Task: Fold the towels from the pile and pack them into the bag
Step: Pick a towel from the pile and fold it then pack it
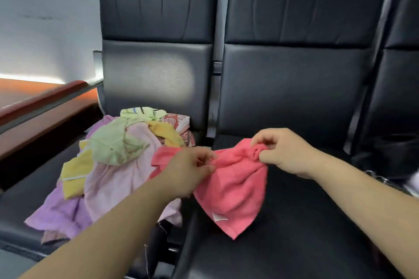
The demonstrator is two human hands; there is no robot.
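Currently held: a coral-pink terry-cloth towel (233,183) is kept up over the front of the right-hand black padded leather seat (294,97), with one corner hanging toward 6 o'clock.
Left hand: the left hand (188,172) is placed at 10 o'clock of the pink towel; its fingers (205,159) are curled and pinched on the top edge.
Right hand: the right hand (281,152) is placed at 1 o'clock of the towel; its fingers (265,136) are closed on a bunched fold of the same edge.
Towel label: a small white sewn tag (218,217) is seen near the hanging corner.
Pile: a loose heap of crumpled towels (113,165) in lilac, pale pink, light green and yellow is spread on the left-hand black leather seat (158,75), at 9 o'clock of the held towel, whose left end lies against it.
Patterned cloth: a red-and-white printed piece (179,121) is tucked at the heap's 1 o'clock edge.
Bag: it cannot be made out with certainty; a dark shape (394,154) at 3 o'clock, on the third seat, is too dim to be named.
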